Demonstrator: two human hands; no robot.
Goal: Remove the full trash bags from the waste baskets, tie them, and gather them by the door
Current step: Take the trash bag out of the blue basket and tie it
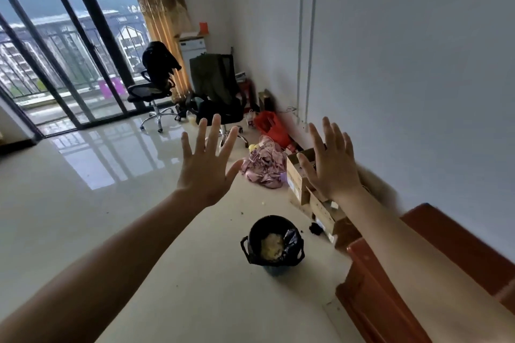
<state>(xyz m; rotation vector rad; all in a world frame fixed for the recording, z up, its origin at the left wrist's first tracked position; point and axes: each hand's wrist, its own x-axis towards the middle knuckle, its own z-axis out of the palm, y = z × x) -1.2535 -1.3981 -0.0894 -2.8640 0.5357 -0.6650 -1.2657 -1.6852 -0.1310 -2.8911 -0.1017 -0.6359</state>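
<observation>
A small round waste basket stands on the pale tiled floor, lined with a black trash bag that holds yellowish scraps. Both my arms are stretched out in front of me, well above the basket. My left hand has its fingers spread wide and holds nothing. My right hand is likewise spread and empty, raised over the cardboard boxes near the wall.
Open cardboard boxes line the right wall, with a pink crumpled bundle and a red bag behind them. A reddish wooden piece of furniture juts in at lower right. Two black office chairs stand by the glass balcony doors.
</observation>
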